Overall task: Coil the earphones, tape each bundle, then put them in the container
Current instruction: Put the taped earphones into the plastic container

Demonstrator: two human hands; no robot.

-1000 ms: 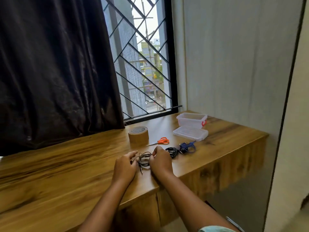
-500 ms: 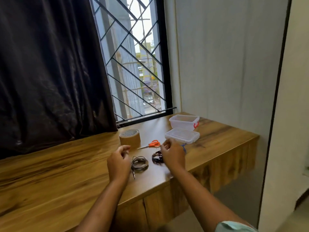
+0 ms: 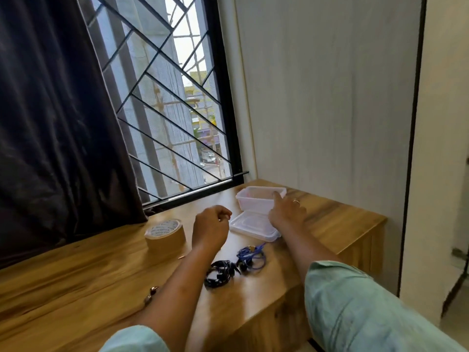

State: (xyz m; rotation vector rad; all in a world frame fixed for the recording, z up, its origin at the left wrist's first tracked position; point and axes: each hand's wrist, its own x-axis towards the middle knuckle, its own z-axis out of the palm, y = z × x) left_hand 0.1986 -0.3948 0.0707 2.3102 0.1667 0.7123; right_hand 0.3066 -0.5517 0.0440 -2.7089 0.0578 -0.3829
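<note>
The clear plastic container (image 3: pixel 253 206) stands open at the back of the wooden desk (image 3: pixel 76 270), its lid (image 3: pixel 250 224) lying flat in front of it. My right hand (image 3: pixel 286 212) reaches over the lid with fingers stretched onto the container's near rim, and nothing shows in it. My left hand (image 3: pixel 210 228) hovers left of the lid with its fingers curled in, nothing visible inside. A black earphone bundle (image 3: pixel 218 274) and a blue one (image 3: pixel 251 255) lie between my forearms. A third earphone's end (image 3: pixel 152 293) pokes out from under my left forearm.
A brown tape roll (image 3: pixel 165 233) lies flat to the left of my left hand. The tip of the scissors (image 3: pixel 181 257) shows below that hand; the rest is hidden. A dark curtain, a barred window and a wall close the back; the desk edge drops off on the right.
My right hand has left the earphone bundles and moved forward to the container's rim. My left hand has lifted off the coil and moved forward, over the scissors. The camera has come closer.
</note>
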